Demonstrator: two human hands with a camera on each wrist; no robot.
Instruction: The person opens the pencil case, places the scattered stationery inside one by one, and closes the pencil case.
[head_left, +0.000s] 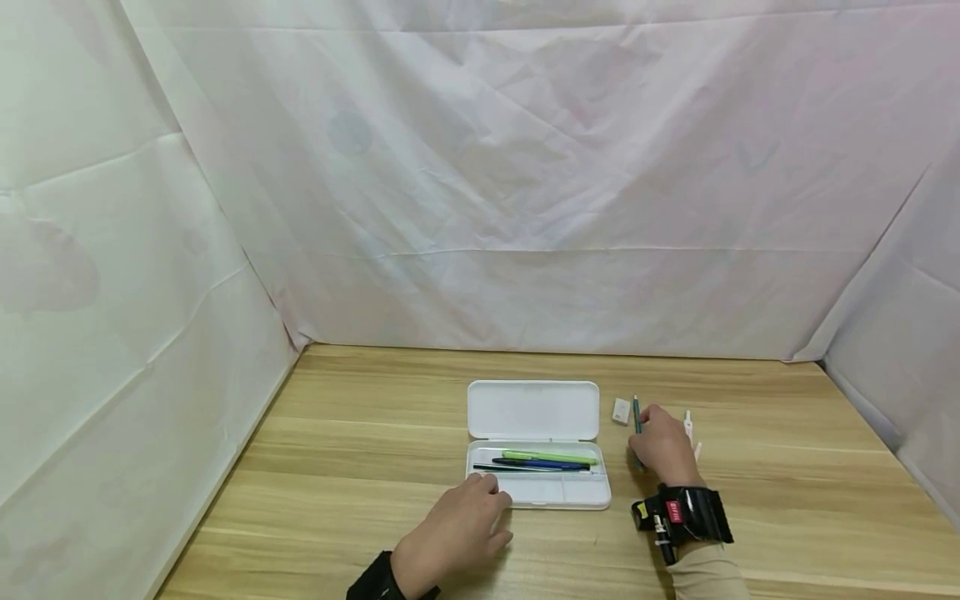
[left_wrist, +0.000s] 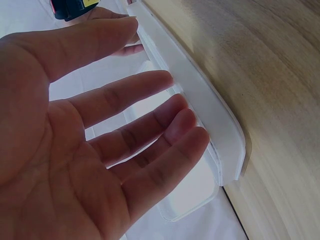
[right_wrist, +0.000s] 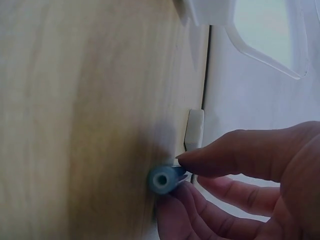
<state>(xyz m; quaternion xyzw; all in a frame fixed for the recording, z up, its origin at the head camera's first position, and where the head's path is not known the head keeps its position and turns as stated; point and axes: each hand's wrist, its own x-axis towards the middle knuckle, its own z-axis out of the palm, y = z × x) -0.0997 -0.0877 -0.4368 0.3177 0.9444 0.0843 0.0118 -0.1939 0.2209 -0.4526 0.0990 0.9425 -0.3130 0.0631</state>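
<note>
At the right, my right hand point(head_left: 663, 446) pinches a dark teal pen point(head_left: 637, 417) between thumb and fingers, low over the table. The right wrist view shows the round end of this pen point(right_wrist: 161, 181) pointing at the camera. A white pencil case point(head_left: 525, 492) lies with its lid point(head_left: 533, 410) folded back. Inside it are a light green pen point(head_left: 551, 457), a blue pen point(head_left: 540, 463) and a thin black one point(head_left: 510, 468). My left hand point(head_left: 465, 517) has its relaxed fingertips at the case's near left edge; its palm point(left_wrist: 65, 150) holds nothing.
A small white eraser point(head_left: 621, 411) lies between the case and the teal pen. Beyond my right hand is a white object point(head_left: 688, 425), partly hidden by the hand. White cloth point(head_left: 525, 208) hangs behind the wooden table point(head_left: 360, 417) and along both sides.
</note>
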